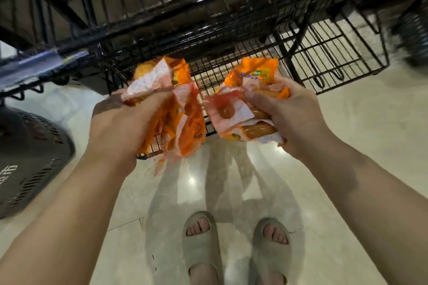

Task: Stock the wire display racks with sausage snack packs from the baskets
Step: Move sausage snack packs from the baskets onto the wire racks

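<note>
Two bare hands are reaching forward in the middle of the view. The left hand (pixel 115 127) is gripping a crumpled bunch of orange packs (pixel 176 109) with its fingers curled round them. Several are hanging down together, too bunched to count. The right hand (pixel 291 118) is clutching a second bunch (pixel 243 104), orange with clear film. Three sausages are showing through it, but the number of packs cannot be told. The two bunches are hovering side by side, nearly touching, over the front edge of the lowest shelf of one black wire rack (pixel 208 37). The rack's upper tiers are rising behind them. A blue strip (pixel 39 62) is running along a rail at the rack's left. A smaller wire cage (pixel 335 53) is sitting at the rack's right end.

One dark slotted basket (pixel 30 157) is standing on the floor (pixel 347 134) to the left, near the left forearm. A blurred dark shape at the far right edge cannot be identified. The floor is pale, glossy tile that is reflecting ceiling lights. Below the hands, two feet in two grey slides (pixel 201 250) are standing side by side, toes pointing toward the rack.
</note>
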